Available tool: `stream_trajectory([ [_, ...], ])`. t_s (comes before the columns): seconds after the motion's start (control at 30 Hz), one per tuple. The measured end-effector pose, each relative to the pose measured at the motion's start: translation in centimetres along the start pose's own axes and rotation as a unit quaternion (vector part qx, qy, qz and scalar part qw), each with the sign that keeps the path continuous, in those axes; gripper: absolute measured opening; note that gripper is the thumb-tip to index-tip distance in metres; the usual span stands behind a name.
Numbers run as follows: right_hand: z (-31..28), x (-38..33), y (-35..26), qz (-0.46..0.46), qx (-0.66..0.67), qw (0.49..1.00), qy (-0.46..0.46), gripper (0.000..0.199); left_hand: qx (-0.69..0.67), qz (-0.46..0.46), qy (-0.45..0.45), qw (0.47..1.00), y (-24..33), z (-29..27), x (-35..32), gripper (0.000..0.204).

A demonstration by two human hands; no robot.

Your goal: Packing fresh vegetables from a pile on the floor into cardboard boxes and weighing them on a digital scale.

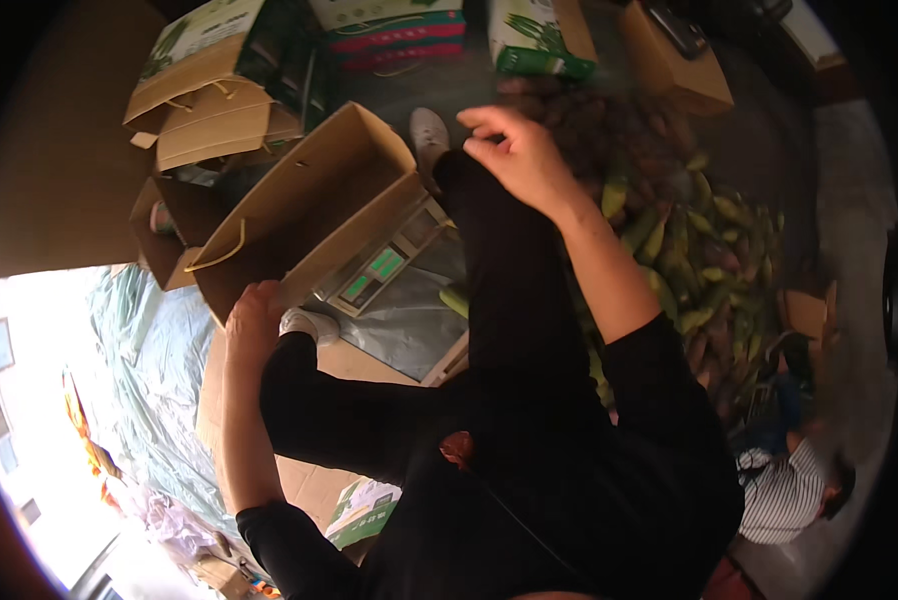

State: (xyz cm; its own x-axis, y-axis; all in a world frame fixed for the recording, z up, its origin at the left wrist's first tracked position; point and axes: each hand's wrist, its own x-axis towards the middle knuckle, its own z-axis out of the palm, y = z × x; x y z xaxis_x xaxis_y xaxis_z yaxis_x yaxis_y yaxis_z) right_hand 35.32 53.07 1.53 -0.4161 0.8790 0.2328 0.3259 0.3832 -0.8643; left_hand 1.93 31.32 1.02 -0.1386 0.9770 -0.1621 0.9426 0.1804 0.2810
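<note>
1. Gripped at its lower edge by the left hand (252,318) is an open brown cardboard carton with a yellow cord handle (304,215); the fingers are curled over the rim of its flap, pressed onto the card.
2. The carton is tipped on its side, mouth toward the upper right, and is seen resting against a flat weighing scale with green lit displays (387,262), which stands on grey plastic sheeting (409,325).
3. The right hand (514,150) is raised above the far knee, fingers bent inward with thumb and forefinger drawn close; whether anything is pinched cannot be told, since nothing is seen between them.
4. Just beyond and right of that hand a heap of green and yellowish corn cobs in husk (689,240) is spread over the floor, with darker purplish ones mixed in.
5. Black trouser legs (509,300) and white shoes (429,135) are seen between carton and heap.
6. More brown cartons with green printed panels (204,70) are stacked behind the open one, well apart from the right hand.
7. At lower right another person in a striped shirt (784,490) is crouched beside the heap.
8. Flattened cardboard (314,490) lies under the seated legs.
</note>
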Motion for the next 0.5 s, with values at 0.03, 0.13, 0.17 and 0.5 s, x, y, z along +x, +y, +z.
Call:
stream_trajectory([
  [0.03,-1.2,-0.1,1.0,0.018,0.019,0.999,0.023,0.029,0.004,0.039,0.04,0.998,0.2,0.3,0.3,0.015],
  [0.13,-5.6,-1.8,4.7,0.106,-0.047,0.992,0.043,0.028,0.074,-0.032,-0.058,0.995,0.8,1.9,3.3,0.021],
  [0.17,-6.5,-2.8,6.4,0.11,-0.04,0.991,0.064,0.026,0.072,-0.024,-0.064,0.995,0.4,2.3,3.7,0.021],
  [0.5,-7.3,-20.3,22.4,0.305,-0.189,0.933,0.0,0.024,0.006,0.018,0.045,0.999,3.5,4.9,5.3,0.018],
])
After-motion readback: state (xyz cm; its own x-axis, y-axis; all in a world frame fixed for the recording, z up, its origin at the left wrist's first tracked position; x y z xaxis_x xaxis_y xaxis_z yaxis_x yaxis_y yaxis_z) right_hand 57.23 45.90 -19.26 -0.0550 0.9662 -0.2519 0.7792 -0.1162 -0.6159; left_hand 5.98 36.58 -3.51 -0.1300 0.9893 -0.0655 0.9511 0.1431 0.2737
